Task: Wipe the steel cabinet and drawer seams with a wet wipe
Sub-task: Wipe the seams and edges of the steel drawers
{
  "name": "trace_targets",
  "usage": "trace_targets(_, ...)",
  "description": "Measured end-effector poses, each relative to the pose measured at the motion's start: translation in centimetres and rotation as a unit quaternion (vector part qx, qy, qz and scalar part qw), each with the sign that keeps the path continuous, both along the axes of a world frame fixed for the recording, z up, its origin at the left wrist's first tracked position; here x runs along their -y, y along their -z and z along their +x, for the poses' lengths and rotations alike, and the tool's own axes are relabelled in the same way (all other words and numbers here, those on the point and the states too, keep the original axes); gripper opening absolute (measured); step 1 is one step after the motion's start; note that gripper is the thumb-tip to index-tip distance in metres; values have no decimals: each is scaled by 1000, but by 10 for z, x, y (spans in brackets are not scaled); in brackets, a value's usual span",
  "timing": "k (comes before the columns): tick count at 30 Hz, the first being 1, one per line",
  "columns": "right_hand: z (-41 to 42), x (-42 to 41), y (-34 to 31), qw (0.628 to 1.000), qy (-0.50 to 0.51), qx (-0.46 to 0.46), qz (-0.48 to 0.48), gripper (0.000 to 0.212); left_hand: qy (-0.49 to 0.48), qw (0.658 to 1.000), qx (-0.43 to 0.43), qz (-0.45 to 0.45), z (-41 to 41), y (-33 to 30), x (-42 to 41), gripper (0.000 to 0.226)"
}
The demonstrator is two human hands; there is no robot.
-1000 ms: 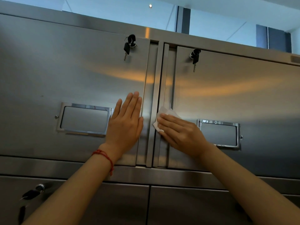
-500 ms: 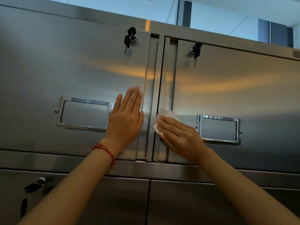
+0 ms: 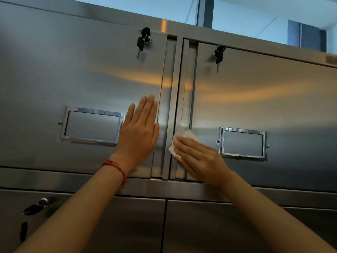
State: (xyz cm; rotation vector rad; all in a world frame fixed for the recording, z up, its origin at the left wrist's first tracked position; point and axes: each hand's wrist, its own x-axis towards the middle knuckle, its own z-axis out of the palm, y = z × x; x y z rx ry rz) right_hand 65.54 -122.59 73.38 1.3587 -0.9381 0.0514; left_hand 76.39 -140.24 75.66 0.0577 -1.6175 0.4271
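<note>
The left hand [image 3: 139, 133] is lying flat, fingers straight, on the left door [image 3: 73, 79]; the right hand [image 3: 197, 158] is pressing the wet wipe [image 3: 184, 136] with extended fingers against the vertical seam [image 3: 177, 106] low down. Risk: the wipe bunching up, skipping the groove.

The cabinet [image 3: 73, 79] is brushed grey steel with an orange glare band. The wipe [image 3: 184, 136] is white, the wrist string [image 3: 116, 167] red, and the keys [image 3: 141, 42] seemingly black-headed.
</note>
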Motion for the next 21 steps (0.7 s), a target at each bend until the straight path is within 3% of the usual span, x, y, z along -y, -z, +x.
trace_targets(4,-1,-5,-1,999,15,-15,29,20,2,1000,0,1,0,0,-1,54)
trace_targets(10,0,1,-2,1000,-8,14,-18,21,5,1000,-3,-2,-1,0,0,54)
trace_targets(16,-3,-5,6,999,12,-5,30,21,4,1000,1,0,-1,1,0,53)
trace_targets(21,2,0,-1,1000,-4,12,-16,20,5,1000,-3,-2,-1,0,0,53)
